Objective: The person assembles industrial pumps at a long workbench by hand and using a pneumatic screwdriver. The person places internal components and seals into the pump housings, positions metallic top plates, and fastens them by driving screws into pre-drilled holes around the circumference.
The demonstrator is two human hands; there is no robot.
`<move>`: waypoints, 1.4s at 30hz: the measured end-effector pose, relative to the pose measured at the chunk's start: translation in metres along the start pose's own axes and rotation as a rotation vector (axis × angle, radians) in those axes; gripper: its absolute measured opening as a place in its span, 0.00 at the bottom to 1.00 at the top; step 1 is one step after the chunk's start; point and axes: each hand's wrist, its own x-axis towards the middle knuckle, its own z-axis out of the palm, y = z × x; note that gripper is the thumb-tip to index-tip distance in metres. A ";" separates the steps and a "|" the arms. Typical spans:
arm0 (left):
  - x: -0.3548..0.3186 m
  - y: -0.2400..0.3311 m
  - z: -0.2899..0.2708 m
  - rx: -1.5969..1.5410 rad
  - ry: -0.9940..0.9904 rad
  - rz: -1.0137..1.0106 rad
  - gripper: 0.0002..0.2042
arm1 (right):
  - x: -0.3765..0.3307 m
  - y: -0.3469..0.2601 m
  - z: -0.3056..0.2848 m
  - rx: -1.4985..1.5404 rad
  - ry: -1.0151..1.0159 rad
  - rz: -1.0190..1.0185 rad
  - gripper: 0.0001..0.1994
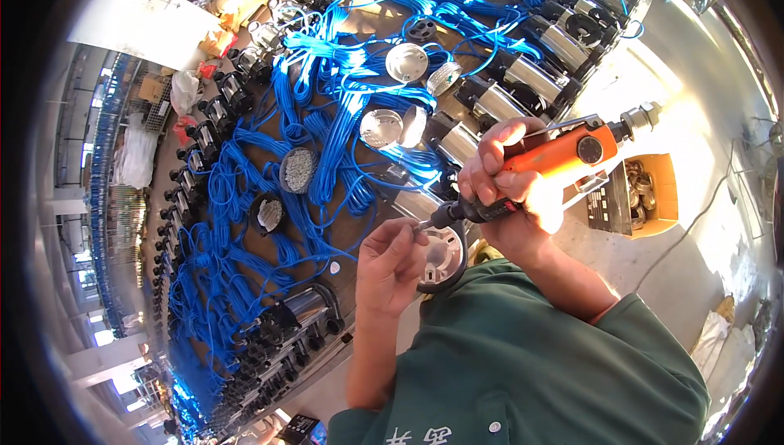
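My right hand (514,180) grips an orange power screwdriver (563,155) with a black nose that points left and slightly down. At its tip, the thumb and fingers of my left hand (390,265) are pinched together; what lies between them is too small to make out. Just below the tip, a round metal pump part (443,259) with slots and a dark rim shows between my hands, partly hidden by my left fingers. Beyond my hands, a silver cylindrical pump (415,202) lies on the table.
Bundles of blue cable (335,110) spread over the table among rows of silver pumps (498,106). Round metal covers (406,62) and a bowl of small pale pieces (299,171) sit among the cables. A cardboard box (665,192) of metal parts stands at right, near a hose (690,229) on the floor.
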 end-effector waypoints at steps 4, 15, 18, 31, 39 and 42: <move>0.004 -0.005 -0.002 0.087 0.002 0.006 0.06 | 0.000 -0.001 0.000 0.002 0.017 -0.005 0.15; 0.023 0.000 0.016 1.217 -0.271 0.079 0.11 | -0.017 0.008 -0.054 -0.187 0.083 0.216 0.17; 0.028 -0.009 0.009 1.358 -0.386 0.183 0.13 | -0.020 0.016 -0.068 -0.279 0.028 0.259 0.17; -0.029 -0.033 -0.032 1.576 0.163 0.403 0.58 | -0.014 0.028 -0.060 -0.470 -0.128 0.348 0.17; -0.021 -0.047 -0.040 1.562 0.242 0.483 0.50 | -0.024 0.030 -0.050 -0.538 -0.184 0.351 0.15; -0.022 -0.048 -0.041 1.558 0.255 0.516 0.49 | -0.026 0.030 -0.048 -0.548 -0.144 0.362 0.15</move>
